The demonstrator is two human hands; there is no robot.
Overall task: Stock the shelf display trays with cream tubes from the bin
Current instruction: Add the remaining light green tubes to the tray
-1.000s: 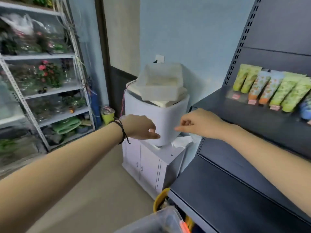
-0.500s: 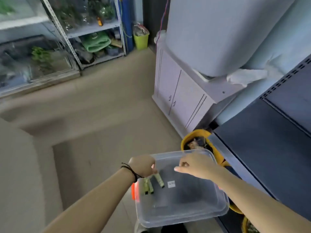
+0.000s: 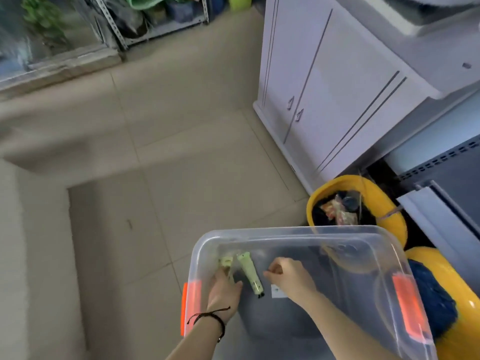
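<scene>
A clear plastic bin (image 3: 285,231) with orange latches sits low in front of me. Two pale green cream tubes lie in its left part. My left hand (image 3: 223,289) reaches in from the left rim, and its fingers lie over the left tube (image 3: 225,262), hiding most of it. The right tube (image 3: 249,271) lies free, cap end toward me. Just to its right hovers my right hand (image 3: 288,276), fingers curled in, holding nothing and not touching the tube. The shelf trays are out of view.
Two yellow buckets (image 3: 335,181) (image 3: 465,279) stand right of the bin, against the dark shelf unit's base (image 3: 441,216). A white cabinet (image 3: 337,87) is behind them. Tiled floor (image 3: 168,178) spreads to the left, with a metal rack (image 3: 155,29) at the far wall.
My view dropped from the shelf to the bin. Both hands came down into the bin; the left hand moved onto the left tube and the right hand neared the other tube.
</scene>
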